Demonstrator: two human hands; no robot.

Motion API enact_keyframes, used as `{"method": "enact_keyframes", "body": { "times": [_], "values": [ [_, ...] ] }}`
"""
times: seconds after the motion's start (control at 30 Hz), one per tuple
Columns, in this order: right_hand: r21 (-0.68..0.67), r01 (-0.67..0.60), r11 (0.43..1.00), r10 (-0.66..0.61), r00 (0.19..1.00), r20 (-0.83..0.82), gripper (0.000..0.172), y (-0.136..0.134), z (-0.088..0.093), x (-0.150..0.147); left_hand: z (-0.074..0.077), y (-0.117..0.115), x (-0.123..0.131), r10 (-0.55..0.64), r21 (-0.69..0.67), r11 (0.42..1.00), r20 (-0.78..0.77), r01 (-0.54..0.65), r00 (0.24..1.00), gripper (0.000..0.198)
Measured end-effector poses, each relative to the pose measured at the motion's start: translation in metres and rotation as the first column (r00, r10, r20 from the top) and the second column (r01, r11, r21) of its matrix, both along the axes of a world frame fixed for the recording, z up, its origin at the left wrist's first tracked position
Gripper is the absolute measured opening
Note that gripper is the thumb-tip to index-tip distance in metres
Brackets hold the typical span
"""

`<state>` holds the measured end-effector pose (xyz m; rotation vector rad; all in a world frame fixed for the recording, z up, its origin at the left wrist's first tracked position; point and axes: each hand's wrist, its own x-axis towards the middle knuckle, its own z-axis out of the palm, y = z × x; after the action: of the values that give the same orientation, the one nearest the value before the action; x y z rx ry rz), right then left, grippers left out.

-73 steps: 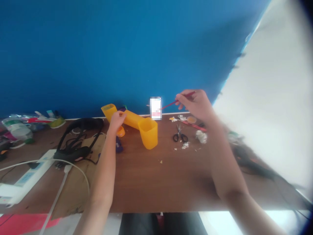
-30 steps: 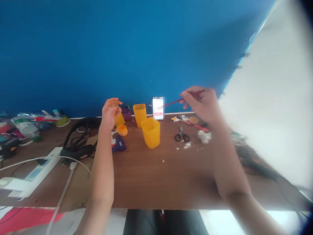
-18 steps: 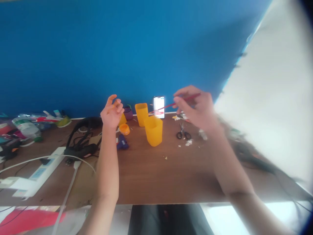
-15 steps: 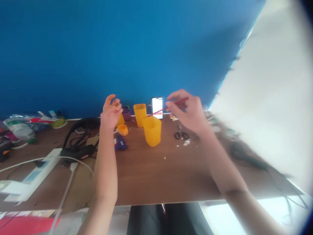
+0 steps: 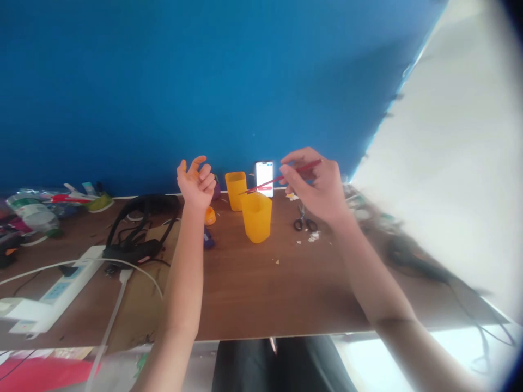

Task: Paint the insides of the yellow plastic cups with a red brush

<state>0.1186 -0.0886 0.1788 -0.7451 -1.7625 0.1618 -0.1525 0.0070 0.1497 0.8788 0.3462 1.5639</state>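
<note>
Blue wall (image 5: 245,81) fills the back of my view, and below it runs a brown bench (image 5: 245,296). From where I sit, both hands are raised above that surface, well apart. My right hand (image 5: 312,182) is closed in a pinch around a red stick (image 5: 274,180), which slants down and leftward out of the fingers into the space between the hands. Its tip reaches the back rim of the near cup (image 5: 257,220); whether it touches there, I cannot tell. That yellow cup stands upright, lower than both hands and between them, with the far cup (image 5: 236,190) just behind to its left. My left hand (image 5: 196,182) has half-curled, orange-stained fingers, a loosely open palm and nothing in it. Near the right hand I see a lit phone (image 5: 265,170) and scissors (image 5: 303,217).
</note>
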Motion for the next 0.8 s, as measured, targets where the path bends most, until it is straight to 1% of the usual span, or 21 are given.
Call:
{"method": "enact_keyframes", "body": {
  "times": [0.1,0.23,0.3,0.4,0.47,0.57,0.63,0.7,0.8],
  "values": [
    [0.015,0.020,1.000,-0.021,1.000,0.006,0.019,-0.002,0.002,0.005,-0.001,-0.001,0.012,-0.015,-0.004,1.000,-0.008,0.015,1.000,0.053],
    [0.070,0.043,0.997,-0.044,0.999,0.015,0.026,-0.005,0.005,0.008,0.000,-0.005,0.024,-0.013,-0.007,1.000,0.064,0.013,0.998,0.051],
    [0.120,0.045,0.992,-0.047,0.999,0.008,0.025,-0.008,0.006,0.008,0.003,-0.008,0.030,0.002,-0.012,1.000,0.096,-0.001,0.995,0.051],
    [0.227,0.012,0.974,-0.016,1.000,0.016,0.020,-0.010,0.004,0.004,0.008,-0.015,0.039,0.054,-0.016,0.998,0.122,-0.053,0.991,0.050],
    [0.284,-0.021,0.958,0.009,0.999,0.045,0.025,-0.011,0.000,-0.001,0.012,-0.022,0.047,0.116,-0.017,0.993,0.127,-0.115,0.985,0.049],
    [0.303,-0.037,0.952,0.011,0.996,0.089,0.028,-0.011,-0.008,-0.015,0.016,-0.032,0.063,0.229,-0.020,0.973,0.124,-0.228,0.966,0.047],
    [0.283,-0.042,0.958,0.004,0.991,0.131,0.024,-0.010,-0.014,-0.027,0.016,-0.038,0.074,0.281,-0.007,0.960,0.112,-0.282,0.953,0.048],
    [0.296,-0.051,0.954,0.001,0.986,0.167,0.017,-0.009,-0.021,-0.039,0.013,-0.041,0.082,0.310,0.028,0.949,0.104,-0.314,0.945,0.050],
    [0.324,-0.040,0.945,-0.025,0.981,0.194,0.007,-0.007,-0.030,-0.051,0.006,-0.040,0.086,0.302,0.078,0.947,0.106,-0.311,0.947,0.051]
  ]
}}
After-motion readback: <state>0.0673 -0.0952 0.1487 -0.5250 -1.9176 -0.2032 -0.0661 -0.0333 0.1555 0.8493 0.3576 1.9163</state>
